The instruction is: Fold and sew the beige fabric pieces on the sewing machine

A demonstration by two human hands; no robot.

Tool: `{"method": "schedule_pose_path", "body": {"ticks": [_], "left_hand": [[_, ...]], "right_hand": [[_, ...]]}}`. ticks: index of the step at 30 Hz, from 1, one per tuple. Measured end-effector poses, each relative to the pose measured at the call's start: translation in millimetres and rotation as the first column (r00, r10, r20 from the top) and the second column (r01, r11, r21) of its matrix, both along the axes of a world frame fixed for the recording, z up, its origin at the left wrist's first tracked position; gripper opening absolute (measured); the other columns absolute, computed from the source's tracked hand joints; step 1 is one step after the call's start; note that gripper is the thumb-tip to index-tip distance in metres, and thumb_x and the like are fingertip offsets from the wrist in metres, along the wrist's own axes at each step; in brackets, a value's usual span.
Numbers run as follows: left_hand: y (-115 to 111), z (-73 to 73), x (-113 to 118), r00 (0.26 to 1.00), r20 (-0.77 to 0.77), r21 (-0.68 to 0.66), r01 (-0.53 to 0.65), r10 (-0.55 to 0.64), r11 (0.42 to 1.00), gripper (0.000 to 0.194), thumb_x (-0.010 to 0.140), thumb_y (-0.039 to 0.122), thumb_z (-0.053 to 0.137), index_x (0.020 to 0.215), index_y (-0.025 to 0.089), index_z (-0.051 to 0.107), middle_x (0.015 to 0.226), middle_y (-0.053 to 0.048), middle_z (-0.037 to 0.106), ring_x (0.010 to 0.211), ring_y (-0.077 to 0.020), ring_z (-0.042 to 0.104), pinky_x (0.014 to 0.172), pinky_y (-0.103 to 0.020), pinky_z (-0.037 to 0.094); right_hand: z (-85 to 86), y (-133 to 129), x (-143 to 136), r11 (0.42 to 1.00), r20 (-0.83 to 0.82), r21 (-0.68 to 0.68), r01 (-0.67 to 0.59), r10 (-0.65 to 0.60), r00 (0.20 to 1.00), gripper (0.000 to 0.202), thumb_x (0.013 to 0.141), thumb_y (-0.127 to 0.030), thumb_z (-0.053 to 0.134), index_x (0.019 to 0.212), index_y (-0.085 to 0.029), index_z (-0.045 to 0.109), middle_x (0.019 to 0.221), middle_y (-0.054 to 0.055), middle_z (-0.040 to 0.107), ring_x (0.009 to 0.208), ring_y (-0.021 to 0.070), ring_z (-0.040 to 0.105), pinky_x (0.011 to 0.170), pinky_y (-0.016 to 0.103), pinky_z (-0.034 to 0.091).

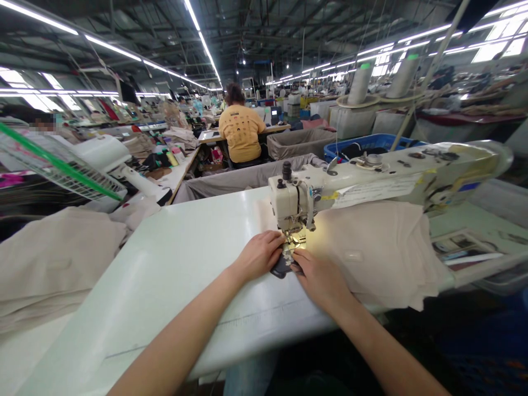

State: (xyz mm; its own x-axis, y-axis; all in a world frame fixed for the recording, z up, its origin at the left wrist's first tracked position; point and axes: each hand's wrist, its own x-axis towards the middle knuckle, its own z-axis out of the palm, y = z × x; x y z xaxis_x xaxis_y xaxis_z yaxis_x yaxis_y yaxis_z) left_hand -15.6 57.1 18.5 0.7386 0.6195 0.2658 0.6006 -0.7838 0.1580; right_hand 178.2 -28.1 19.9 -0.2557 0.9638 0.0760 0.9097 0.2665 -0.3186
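A cream sewing machine [291, 201] stands on the pale green table [185, 247], its lamp lighting the needle area. Just in front of the needle lies a small dark piece with a light pattern [282, 264]. My left hand [259, 254] is at its left edge, fingers together and pressed near the presser foot. On the piece's right side, my right hand [319, 278] has its fingers curled round the edge, thumb side partly hidden. Beige fabric panels [375, 253] are stacked under the machine arm, right beside my right hand.
More beige fabric [58, 264] is piled at the left. A fan [70, 165] stands behind it. Beyond the table are a grey cloth bin [243, 177], a blue basket [330, 151] and a seated person in a yellow shirt [241, 132]. A tray [466, 247] lies at the right.
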Motion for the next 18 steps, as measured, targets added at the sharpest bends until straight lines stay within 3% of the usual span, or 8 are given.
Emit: {"method": "schedule_pose_path", "body": {"ticks": [4, 8, 14, 18], "left_hand": [[-22, 12.1, 5, 0.992, -0.109, -0.005, -0.058, 0.058, 0.998, 0.025, 0.098, 0.034, 0.051, 0.114, 0.019, 0.063, 0.108, -0.011, 0.066, 0.102, -0.027, 0.06, 0.09, -0.043, 0.054], [-53, 16.7, 15, 0.988, -0.151, -0.047, 0.01, -0.017, 0.999, 0.023, 0.099, 0.037, 0.051, 0.102, 0.018, 0.064, 0.101, -0.01, 0.064, 0.096, -0.0254, 0.059, 0.086, -0.04, 0.054], [-70, 13.3, 20, 0.977, -0.211, -0.033, 0.012, -0.019, 0.999, 0.02, 0.098, 0.027, 0.048, 0.11, 0.017, 0.061, 0.112, -0.012, 0.066, 0.104, -0.0277, 0.06, 0.087, -0.042, 0.056], [-72, 7.7, 17, 0.978, -0.204, 0.01, 0.033, -0.03, 0.999, 0.029, 0.099, 0.026, 0.047, 0.125, 0.015, 0.055, 0.127, -0.015, 0.062, 0.109, -0.0299, 0.06, 0.088, -0.046, 0.057]], "right_hand": [[0.8, -5, 5, 1.0, -0.031, 0.018, 0.011, -0.01, 0.999, 0.03, 0.1, -0.021, 0.048, 0.123, -0.021, 0.066, 0.137, 0.007, 0.065, 0.099, 0.022, 0.072, 0.081, 0.031, 0.054], [1.0, -10, 12, 0.999, -0.074, 0.033, -0.013, 0.015, 0.997, 0.031, 0.097, -0.018, 0.051, 0.124, -0.021, 0.066, 0.138, 0.008, 0.064, 0.105, 0.0215, 0.07, 0.086, 0.031, 0.053], [-4.4, -17, 15, 0.997, -0.04, 0.006, -0.075, 0.075, 0.996, 0.029, 0.097, -0.019, 0.05, 0.12, -0.02, 0.068, 0.129, 0.009, 0.068, 0.099, 0.0216, 0.071, 0.085, 0.031, 0.054], [-10.0, -20, 17, 0.996, -0.012, 0.027, -0.086, 0.086, 0.996, 0.03, 0.097, -0.016, 0.049, 0.121, -0.02, 0.068, 0.129, 0.009, 0.068, 0.096, 0.0211, 0.071, 0.083, 0.031, 0.054]]}}
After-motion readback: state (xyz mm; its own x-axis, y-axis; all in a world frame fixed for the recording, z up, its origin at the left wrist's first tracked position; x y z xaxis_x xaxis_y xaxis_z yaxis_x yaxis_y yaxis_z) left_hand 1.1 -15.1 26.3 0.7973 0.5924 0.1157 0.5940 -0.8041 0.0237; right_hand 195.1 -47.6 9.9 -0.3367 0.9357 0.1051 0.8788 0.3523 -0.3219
